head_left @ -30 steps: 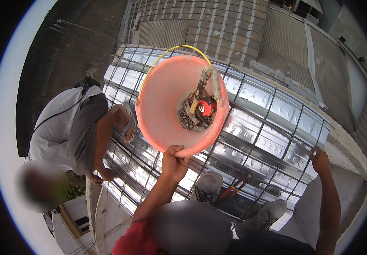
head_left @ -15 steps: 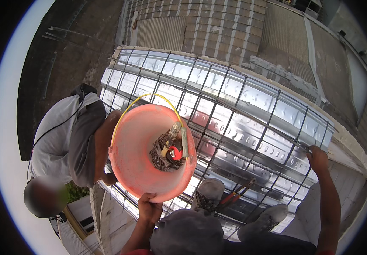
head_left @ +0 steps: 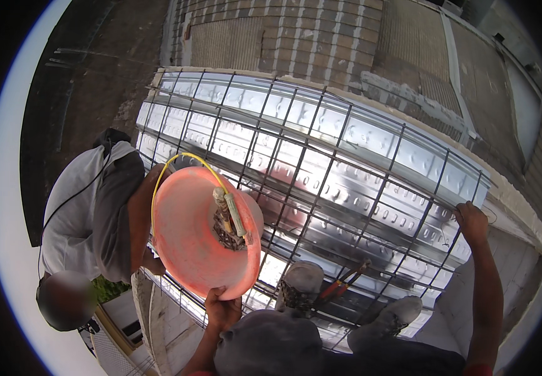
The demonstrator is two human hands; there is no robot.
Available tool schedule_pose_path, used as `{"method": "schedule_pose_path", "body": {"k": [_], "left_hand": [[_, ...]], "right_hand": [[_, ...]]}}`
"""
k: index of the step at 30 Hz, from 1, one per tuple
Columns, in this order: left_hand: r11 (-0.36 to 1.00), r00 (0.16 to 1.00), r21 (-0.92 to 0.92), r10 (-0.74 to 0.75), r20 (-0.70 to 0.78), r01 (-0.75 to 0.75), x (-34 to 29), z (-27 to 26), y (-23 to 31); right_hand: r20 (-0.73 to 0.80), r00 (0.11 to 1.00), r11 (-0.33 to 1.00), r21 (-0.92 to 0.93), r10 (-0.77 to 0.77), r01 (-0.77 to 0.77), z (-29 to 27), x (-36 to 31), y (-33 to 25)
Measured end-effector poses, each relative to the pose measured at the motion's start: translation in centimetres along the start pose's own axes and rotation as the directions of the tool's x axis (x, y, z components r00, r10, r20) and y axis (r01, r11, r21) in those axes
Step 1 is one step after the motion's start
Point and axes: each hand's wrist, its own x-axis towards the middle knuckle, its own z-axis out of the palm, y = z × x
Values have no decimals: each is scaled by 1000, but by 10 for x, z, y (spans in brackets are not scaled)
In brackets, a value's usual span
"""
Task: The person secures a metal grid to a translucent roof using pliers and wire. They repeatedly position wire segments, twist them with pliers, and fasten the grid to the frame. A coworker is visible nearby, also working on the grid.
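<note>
My left hand [head_left: 223, 311] grips the near rim of a faded orange-pink bucket [head_left: 180, 244], fingers curled over its edge. The bucket tilts toward me and has a yellow handle [head_left: 186, 154]. Inside lie a worn tool with a stained grip [head_left: 236, 215] and a heap of short dark metal pieces [head_left: 226, 238]. At the right edge of the steel rebar mesh [head_left: 371, 216], my right hand [head_left: 473, 223] is closed. A thin wire [head_left: 492, 214] loops out beside its fingers, which touch the mesh. Pincers with orange handles [head_left: 341, 285] lie between my shoes.
Shiny ribbed metal decking [head_left: 340, 169] lies under the mesh. At left a co-worker in a grey shirt [head_left: 83, 213] bends over, one arm partly behind the bucket. My dusty shoes [head_left: 304, 277] stand on the mesh. A tiled roof [head_left: 321, 37] lies beyond the decking edge.
The bucket has moved left and slightly nearer with my left hand and tips more. The red round thing inside is now hidden. The wire at my right hand has swung to its right side.
</note>
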Motion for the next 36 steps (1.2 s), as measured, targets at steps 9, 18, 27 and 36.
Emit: {"method": "schedule_pose_path", "body": {"k": [9,18,27,36], "left_hand": [[988,983,-41,-154,-99,150,3,-26,-8],[934,946,201,-315,72,296,-31,-9,-24],[774,771,349,-609,186,527,-47,53,-27],[-223,714,906,-691,114,-360,-65,298,-17]], "right_hand": [[-11,999,999,21,46,-46,0,19,2],[-13,995,995,18,94,-94,8,19,7],[-68,996,986,162,61,-49,19,8,6],[-173,969,917,388,176,-97,37,-1,4]]}}
